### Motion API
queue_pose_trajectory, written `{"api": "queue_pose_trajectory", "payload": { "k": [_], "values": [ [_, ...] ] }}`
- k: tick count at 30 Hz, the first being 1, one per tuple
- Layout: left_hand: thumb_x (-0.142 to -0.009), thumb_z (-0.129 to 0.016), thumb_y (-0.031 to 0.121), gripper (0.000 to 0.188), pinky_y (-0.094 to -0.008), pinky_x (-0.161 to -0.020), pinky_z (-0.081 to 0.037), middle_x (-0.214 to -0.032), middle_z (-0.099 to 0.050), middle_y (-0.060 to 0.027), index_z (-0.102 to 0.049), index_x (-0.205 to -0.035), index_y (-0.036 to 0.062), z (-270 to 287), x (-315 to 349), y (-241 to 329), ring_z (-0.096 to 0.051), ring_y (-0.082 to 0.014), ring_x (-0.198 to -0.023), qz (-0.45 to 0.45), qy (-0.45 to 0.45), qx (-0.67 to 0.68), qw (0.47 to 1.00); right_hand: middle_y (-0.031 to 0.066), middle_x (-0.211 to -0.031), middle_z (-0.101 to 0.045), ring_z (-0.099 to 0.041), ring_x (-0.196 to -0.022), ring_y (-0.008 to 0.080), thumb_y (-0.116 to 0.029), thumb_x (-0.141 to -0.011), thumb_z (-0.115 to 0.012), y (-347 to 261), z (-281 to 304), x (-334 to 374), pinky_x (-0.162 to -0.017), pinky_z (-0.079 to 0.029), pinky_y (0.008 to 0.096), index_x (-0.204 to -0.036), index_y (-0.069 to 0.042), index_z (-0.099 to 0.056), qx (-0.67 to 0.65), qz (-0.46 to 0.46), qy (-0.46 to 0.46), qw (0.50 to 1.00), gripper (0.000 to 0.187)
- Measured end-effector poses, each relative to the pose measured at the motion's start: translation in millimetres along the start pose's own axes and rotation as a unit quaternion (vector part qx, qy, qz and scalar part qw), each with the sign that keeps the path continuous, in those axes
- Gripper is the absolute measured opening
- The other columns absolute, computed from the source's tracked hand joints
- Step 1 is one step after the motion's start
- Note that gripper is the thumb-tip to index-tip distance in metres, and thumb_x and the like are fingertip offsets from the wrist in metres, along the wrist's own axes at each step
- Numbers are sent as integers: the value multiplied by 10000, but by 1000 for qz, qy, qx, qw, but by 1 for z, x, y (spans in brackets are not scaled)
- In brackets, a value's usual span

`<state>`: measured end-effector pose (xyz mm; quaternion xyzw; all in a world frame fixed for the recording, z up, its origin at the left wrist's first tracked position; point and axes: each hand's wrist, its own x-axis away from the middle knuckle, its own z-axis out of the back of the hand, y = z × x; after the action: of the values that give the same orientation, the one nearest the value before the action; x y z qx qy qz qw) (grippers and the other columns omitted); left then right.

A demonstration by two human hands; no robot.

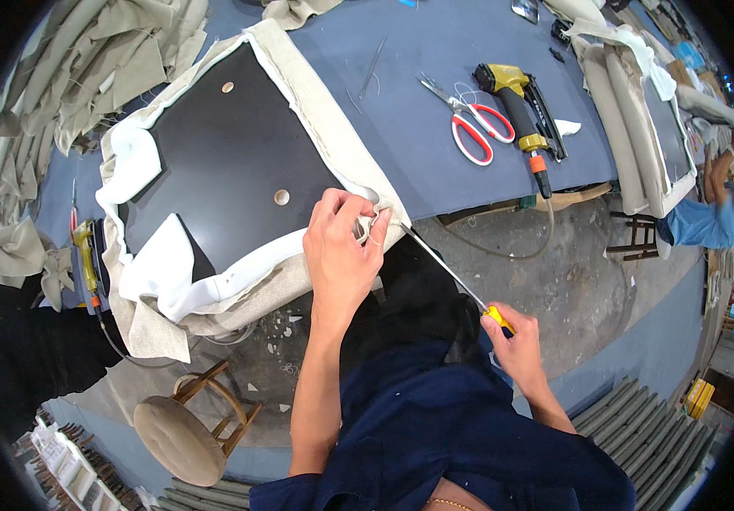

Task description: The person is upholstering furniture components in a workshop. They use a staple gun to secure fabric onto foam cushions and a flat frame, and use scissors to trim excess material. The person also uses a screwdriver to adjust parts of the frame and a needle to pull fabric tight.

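Note:
A black board (222, 162) with two round holes lies on the blue-covered table, edged by white padding (252, 277) and wrapped in beige fabric (333, 128). At its near right corner my left hand (339, 255) is closed, pinching the bunched fabric between thumb and fingers. My right hand (518, 345) grips the yellow handle of a screwdriver (452, 274). Its long metal shaft slants up leftward, and the tip meets the fabric at that corner, beside my left fingers. Whether the tip goes into the fabric is hard to see.
Red-and-white scissors (473, 128) and a yellow-and-black staple gun (516, 98) with an air hose lie beyond the panel. Another staple gun (87, 260) is at the left. Beige fabric (120, 68) is heaped far left. A round stool (179, 439) stands below; a person in blue (699, 223) is at right.

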<state>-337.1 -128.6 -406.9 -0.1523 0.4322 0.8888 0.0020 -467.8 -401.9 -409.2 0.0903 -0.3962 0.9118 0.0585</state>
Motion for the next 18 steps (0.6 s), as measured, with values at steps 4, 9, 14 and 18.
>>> {"api": "queue_pose_trajectory", "payload": {
  "k": [4,9,14,18],
  "values": [
    [-869,-794,172,232,-374,-652,-461,-851,-595,-99,-635,-883,3,4,-2,1,-578,-269,-720,-21,-8,-26,999,207,-902,-741,-735,-793,355,-230,-937,-745,-9,-6,7,-726,-549,375,-1056,7,-733,1,-18,11,1000,266],
    [-878,-786,197,255,-402,-654,-462,-844,-592,-106,-618,-869,5,5,-1,2,-592,-307,-744,-4,-16,-10,1000,202,-896,-739,-735,-798,361,-210,-925,-749,-11,-11,10,-724,-550,377,-1051,4,-730,-8,-34,12,999,249],
    [-878,-788,174,256,-404,-636,-447,-834,-580,-104,-601,-848,0,4,-3,4,-573,-303,-719,-27,-17,-8,999,192,-897,-735,-727,-796,369,-205,-917,-755,-15,-19,11,-713,-547,378,-1045,-3,-724,8,-23,38,999,241],
    [-875,-793,155,257,-399,-622,-435,-829,-570,-102,-592,-840,0,1,-2,2,-559,-290,-707,-34,-3,-2,999,184,-888,-731,-717,-779,371,-209,-912,-762,-11,-23,16,-696,-543,389,-1039,-4,-721,4,-21,52,998,244]
  ]
}}
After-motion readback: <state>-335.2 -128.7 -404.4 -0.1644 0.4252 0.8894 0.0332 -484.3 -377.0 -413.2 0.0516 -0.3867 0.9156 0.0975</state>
